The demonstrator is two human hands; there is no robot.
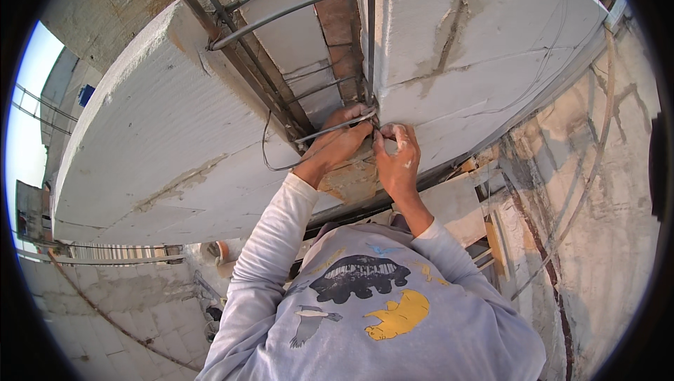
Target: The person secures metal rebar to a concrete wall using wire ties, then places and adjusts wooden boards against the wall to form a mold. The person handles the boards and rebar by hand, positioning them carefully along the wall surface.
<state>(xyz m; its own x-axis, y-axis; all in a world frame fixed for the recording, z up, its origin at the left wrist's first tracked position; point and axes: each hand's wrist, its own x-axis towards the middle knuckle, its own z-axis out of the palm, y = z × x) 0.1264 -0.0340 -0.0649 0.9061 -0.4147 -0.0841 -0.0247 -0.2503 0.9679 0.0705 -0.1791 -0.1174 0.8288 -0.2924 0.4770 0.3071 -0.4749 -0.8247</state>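
Working at the gap between two pale wall blocks, you have both hands up against the steel bars that run through it. Your left hand point(342, 141) is closed over a thin wire point(281, 163) where it meets a crosswise bar point(335, 128), and your right hand point(397, 163), just beside it, pinches the wire's end between fingertips and thumb. By the look of it, you are in the middle of tying the wire around the bar. The next move calls for a firm pull and twist with both hands kept close, since the slack loop hangs down to the left of your left hand. Above your hands more bent bars point(295, 5) crowd the gap. The block point(477, 51) to the right of your right hand leaves little room
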